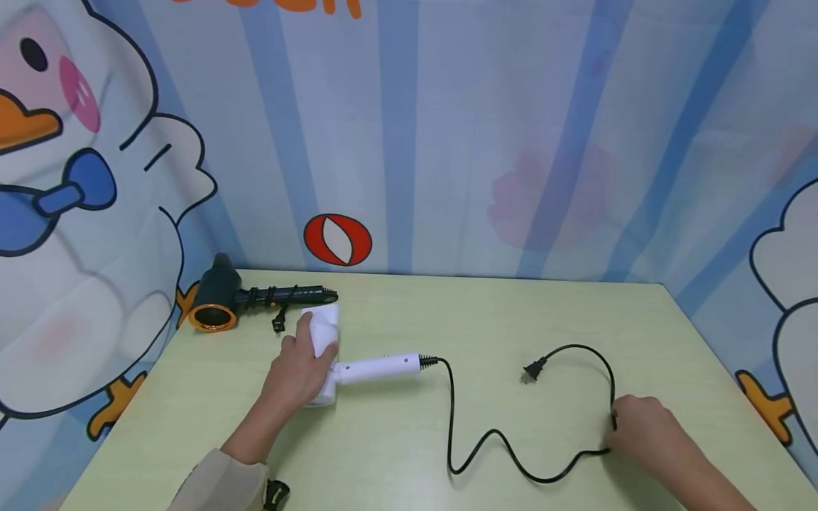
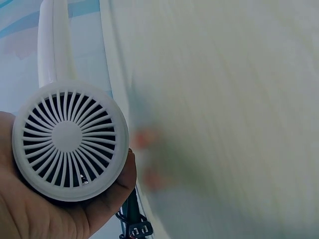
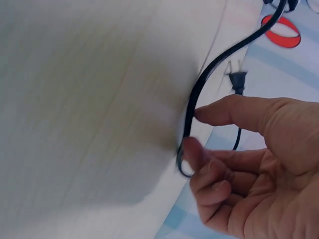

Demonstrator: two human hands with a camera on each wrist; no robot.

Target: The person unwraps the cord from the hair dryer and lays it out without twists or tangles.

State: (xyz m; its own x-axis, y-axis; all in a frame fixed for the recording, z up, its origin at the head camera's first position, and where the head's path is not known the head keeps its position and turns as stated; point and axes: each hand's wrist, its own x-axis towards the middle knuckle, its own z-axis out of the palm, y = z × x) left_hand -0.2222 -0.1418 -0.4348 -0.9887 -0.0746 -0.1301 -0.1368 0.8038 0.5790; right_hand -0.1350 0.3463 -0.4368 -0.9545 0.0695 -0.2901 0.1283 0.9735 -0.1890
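Note:
A white hair dryer [image 1: 377, 367] lies on the table with its handle pointing right. My left hand [image 1: 297, 372] grips its barrel; in the left wrist view the round slotted grille [image 2: 67, 137] shows, with fingers curled around the barrel behind it. From the handle end a black power cord [image 1: 498, 434] winds across the table to the right. My right hand [image 1: 648, 433] pinches this cord near its plug end, thumb and index finger at the cord in the right wrist view. Beyond that hand, the cord arcs back to a two-prong plug [image 1: 533, 369] on the table.
A dark green hair dryer [image 1: 220, 294] with an orange-rimmed nozzle rests at the back left, its cord wrapped around the handle. A small black object [image 1: 276, 493] is beside the left sleeve at the front edge. A cartoon-printed cloth [image 1: 447, 142] rises behind the table [image 1: 383, 454].

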